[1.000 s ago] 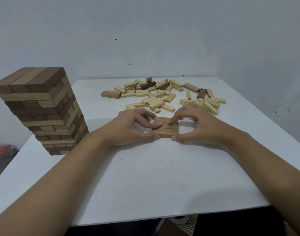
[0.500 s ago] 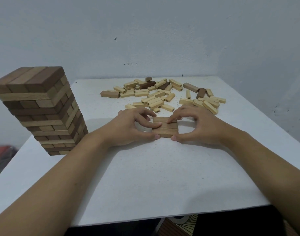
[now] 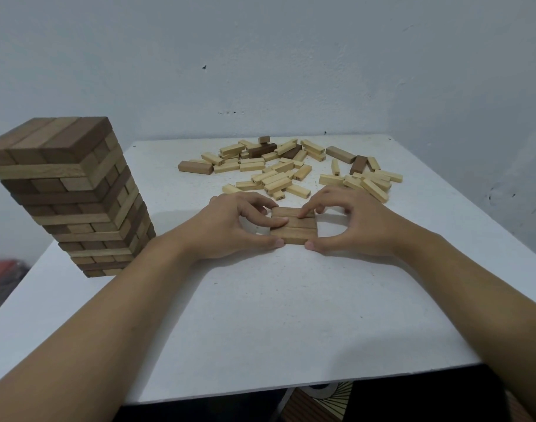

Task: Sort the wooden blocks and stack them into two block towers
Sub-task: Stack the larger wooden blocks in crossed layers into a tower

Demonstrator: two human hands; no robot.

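Three brown blocks lie side by side as a flat layer (image 3: 297, 228) in the middle of the white table (image 3: 260, 324). My left hand (image 3: 230, 229) holds the layer's left end, thumb at the near corner and a finger on top. My right hand (image 3: 355, 223) holds the right end the same way. A tall tower of brown blocks (image 3: 68, 193) stands at the table's left edge. A loose pile of pale and a few dark blocks (image 3: 291, 172) lies behind my hands.
A grey wall runs close behind the table. The table's near edge (image 3: 291, 388) crosses the bottom of the view, with dark floor and a patterned thing below it. Something red lies blurred off the left edge.
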